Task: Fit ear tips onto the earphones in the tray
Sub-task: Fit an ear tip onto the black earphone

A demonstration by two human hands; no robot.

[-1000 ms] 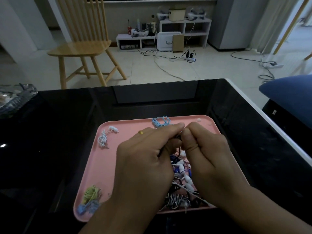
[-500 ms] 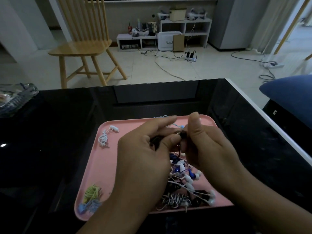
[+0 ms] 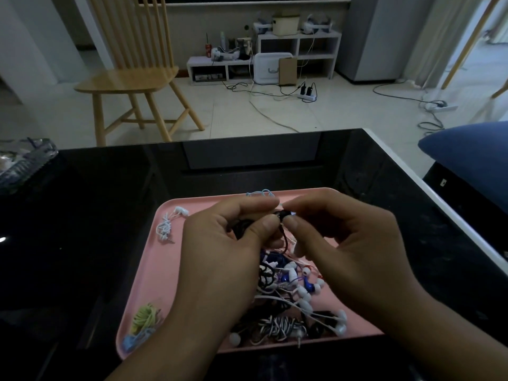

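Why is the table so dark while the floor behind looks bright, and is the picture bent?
Head view: daylight falls on the floor, while the glossy black table only mirrors dim shapes plus one glare spot at its left edge. The wide lens bows the table's edges. The hands and the earbud that they pinch are dim and slightly soft.

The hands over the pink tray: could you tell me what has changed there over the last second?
Both hands rose slightly off the pile. The left hand now holds the black earphone between thumb and forefinger, and the right hand pinches at its tip, its thumb now lowered. The pink tray, the white earphones and the yellow bundle stayed put.
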